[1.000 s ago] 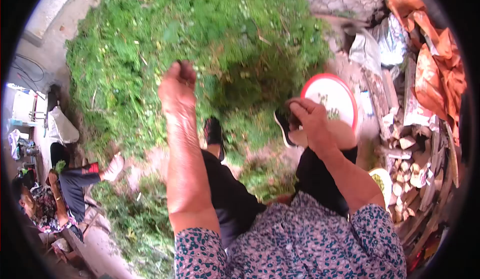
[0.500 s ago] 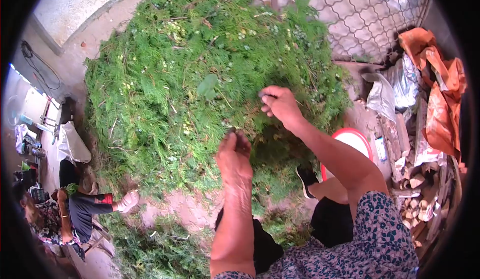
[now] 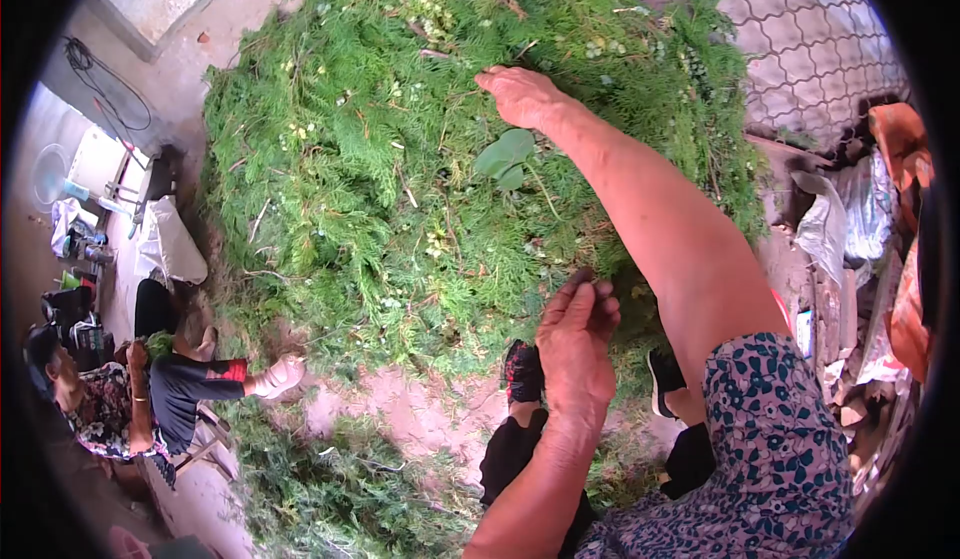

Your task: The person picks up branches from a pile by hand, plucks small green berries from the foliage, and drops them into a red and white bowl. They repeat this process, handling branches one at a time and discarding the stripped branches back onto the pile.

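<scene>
greenery (image 3: 350, 189): feathery, rough | mesh (image 3: 796, 59): metal (rusty-looking) | orange sheet (image 3: 905, 149): creased plastic | sleeve (image 3: 780, 399): matt cloth

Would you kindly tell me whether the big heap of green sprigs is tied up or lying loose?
Loose: the green sprigs spread over the ground, pointing every way, with no tie visible; the right hand is at them.

Left hand (image 3: 577, 349): grip unclear; orange sheet (image 3: 909, 324) cut off.

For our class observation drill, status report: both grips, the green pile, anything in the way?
Right grip over green pile, left grip curled by its near edge; holds unclear. Broad leaf lies near right grip, likely no obstacle.
</scene>
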### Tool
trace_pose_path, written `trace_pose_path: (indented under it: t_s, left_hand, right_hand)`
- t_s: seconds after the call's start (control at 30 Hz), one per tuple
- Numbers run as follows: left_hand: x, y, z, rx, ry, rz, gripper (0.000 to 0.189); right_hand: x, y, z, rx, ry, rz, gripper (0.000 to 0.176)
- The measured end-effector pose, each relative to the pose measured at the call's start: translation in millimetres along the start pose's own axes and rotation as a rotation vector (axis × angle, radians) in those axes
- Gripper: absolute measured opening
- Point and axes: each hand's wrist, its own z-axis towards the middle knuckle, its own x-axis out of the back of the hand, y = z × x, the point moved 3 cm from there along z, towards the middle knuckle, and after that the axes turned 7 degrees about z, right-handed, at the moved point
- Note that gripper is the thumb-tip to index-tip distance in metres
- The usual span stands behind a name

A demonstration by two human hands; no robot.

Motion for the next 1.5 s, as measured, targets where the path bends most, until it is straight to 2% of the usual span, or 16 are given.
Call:
trace_pose_path:
  t_s: [0.2, 0.4, 0.63, 0.7, 0.9, 1.0, 1.07, 1.1, 1.17, 1.2, 1.23, 1.3, 1.33, 1.37, 1.43, 1.5]
  left_hand:
    - [3, 5, 0, 0.017, -0.024, 0.018, 0.021]
    - [12, 14, 3, -0.033, -0.02, -0.016, 0.02]
    - [14, 23, 6, -0.112, -0.016, -0.025, 0.025]
    - [15, 25, 9, -0.15, -0.02, 0.012, 0.025]
    - [8, 32, 9, -0.281, -0.052, 0.159, 0.038]
    - [6, 33, 7, -0.389, -0.043, 0.177, 0.04]
    - [-6, 42, -8, -0.63, 0.161, 0.533, 0.046]
    - [-9, 45, -11, -0.631, 0.17, 0.536, 0.046]
    - [-13, 54, -12, -0.643, 0.137, 0.417, 0.066]
    - [-11, 53, -7, -0.459, 0.201, 0.333, 0.076]
    - [-7, 54, -2, -0.468, 0.213, 0.332, 0.076]
    - [0, 48, 16, -0.305, 0.09, 0.187, 0.064]
    - [-3, 51, 15, -0.244, 0.002, 0.103, 0.036]
    - [-7, 52, 13, -0.244, 0.009, 0.105, 0.036]
    - [-17, 52, 6, -0.315, -0.016, 0.003, 0.018]
    - [-14, 47, 8, -0.334, 0.057, -0.031, 0.018]
  right_hand:
    - [7, -2, -3, -0.1, -0.015, -0.191, 0.026]
    - [26, 13, -68, -0.144, 0.276, -0.257, 0.006]
    - [47, 19, -204, -0.178, 0.487, -0.087, 0.005]
    - [46, 15, -237, -0.09, 0.656, 0.059, 0.006]
    - [36, 7, -289, -0.057, 0.79, 0.462, 0.012]
    - [31, -5, -304, -0.213, 0.635, 0.71, 0.012]
    - [33, -17, -309, -0.219, 0.621, 0.742, 0.012]
    - [34, -20, -311, -0.224, 0.614, 0.76, 0.013]
    - [34, -23, -313, -0.202, 0.586, 0.77, 0.013]
    - [32, -24, -313, -0.184, 0.562, 0.771, 0.013]
    - [29, -23, -315, -0.176, 0.554, 0.782, 0.013]
    - [20, -23, -317, -0.117, 0.431, 0.715, 0.015]
    - [21, -25, -317, -0.106, 0.373, 0.702, 0.016]
    - [18, -22, -317, -0.108, 0.369, 0.708, 0.016]
    - [15, -22, -316, 0.1, 0.28, 0.652, 0.016]
    - [19, -21, -317, 0.048, 0.242, 0.689, 0.016]
